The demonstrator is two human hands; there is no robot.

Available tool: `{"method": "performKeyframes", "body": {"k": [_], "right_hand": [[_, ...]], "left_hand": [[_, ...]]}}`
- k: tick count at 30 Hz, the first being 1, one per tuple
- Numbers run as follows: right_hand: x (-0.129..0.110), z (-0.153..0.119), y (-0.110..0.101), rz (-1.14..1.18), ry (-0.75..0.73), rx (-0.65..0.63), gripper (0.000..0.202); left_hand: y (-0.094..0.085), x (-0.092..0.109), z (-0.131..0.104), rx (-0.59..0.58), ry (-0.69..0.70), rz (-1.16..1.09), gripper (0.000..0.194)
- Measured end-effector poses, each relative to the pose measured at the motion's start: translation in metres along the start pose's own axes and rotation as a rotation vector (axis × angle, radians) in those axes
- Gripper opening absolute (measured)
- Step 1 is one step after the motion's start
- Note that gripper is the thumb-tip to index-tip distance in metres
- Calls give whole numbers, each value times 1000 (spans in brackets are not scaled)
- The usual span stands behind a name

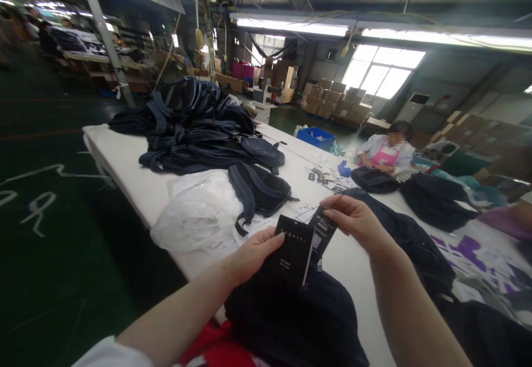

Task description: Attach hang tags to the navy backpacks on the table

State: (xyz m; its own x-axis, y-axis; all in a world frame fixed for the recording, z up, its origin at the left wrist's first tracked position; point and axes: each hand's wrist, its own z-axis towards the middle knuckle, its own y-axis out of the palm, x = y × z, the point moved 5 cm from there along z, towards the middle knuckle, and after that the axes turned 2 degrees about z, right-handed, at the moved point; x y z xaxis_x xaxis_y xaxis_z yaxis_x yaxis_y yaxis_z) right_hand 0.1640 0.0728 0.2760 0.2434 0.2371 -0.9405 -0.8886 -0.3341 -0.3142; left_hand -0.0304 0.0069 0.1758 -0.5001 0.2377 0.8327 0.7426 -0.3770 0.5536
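Observation:
My left hand [255, 253] pinches the edge of a large black tag [293, 256] with pale lettering. Another black tag [322, 234], printed with white text and a code, is held at its top by my right hand [351, 217]. The two tags overlap in front of me. Below them, a dark navy backpack [295, 322] lies at the near edge of the white table [366, 295]. Thin strings show beside the tags.
A pile of navy backpacks [199, 128] covers the far left, near a clear plastic bag [199, 212]. More dark bags [399, 234] lie at right. Beyond them sits a person in a pink apron [384, 153], near a blue bin [316, 138].

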Motion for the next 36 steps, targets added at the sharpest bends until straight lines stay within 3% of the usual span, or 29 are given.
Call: {"method": "performKeyframes", "body": {"k": [5,8,13,17,20,24,29,32,36], "right_hand": [[5,7,4,-31,86,-131,35],[0,13,9,48,16,-173,28],[-11,19,33,129,-119,-371,20],[-9,21,55,280,-125,-430,25],[-8,22,70,243,-133,-447,28],[-10,25,73,114,-146,-389,30],[-24,34,29,338,-211,-84,27],[-39,35,17,490,-222,-91,32],[-55,37,34,578,-191,-162,29]], "left_hand": [[-5,-1,-3,-23,3,-107,36],[-2,2,-4,-32,0,-102,38],[5,3,-2,-59,-8,-96,39],[6,5,2,-39,45,-99,36],[8,9,2,-43,59,-32,32],[12,14,0,-25,77,63,33],[6,12,2,120,127,11,39],[8,11,5,148,151,-49,38],[10,28,6,237,217,-50,38]]}}
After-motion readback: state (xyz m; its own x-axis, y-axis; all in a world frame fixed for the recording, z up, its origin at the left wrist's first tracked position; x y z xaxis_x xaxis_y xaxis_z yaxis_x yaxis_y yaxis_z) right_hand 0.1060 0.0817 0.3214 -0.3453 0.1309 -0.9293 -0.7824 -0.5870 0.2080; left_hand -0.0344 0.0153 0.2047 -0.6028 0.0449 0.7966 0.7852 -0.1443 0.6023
